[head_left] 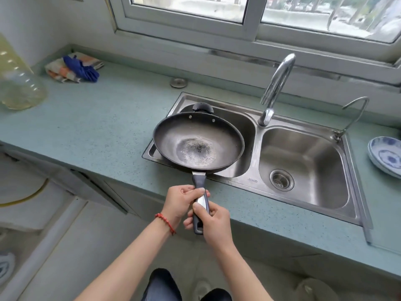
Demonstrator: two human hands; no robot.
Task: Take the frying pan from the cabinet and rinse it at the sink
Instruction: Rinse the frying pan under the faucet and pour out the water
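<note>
A dark, worn frying pan [198,142] hangs level over the left basin of the steel double sink [303,161], its long handle pointing back at me. My left hand [181,202] grips the handle's upper part. Just below it, my right hand [213,221] is wrapped around the handle's end. The tall curved tap [276,83] stands behind the divider between the basins, with no water running. The pan's middle looks scuffed and grey.
A smaller thin tap [355,111] sits at the sink's right rear. A blue-patterned plate [386,155] lies on the counter at right. Cloths [74,67] and a clear plastic jug [18,83] are at the far left. A metal sink plug [178,82] rests behind the sink.
</note>
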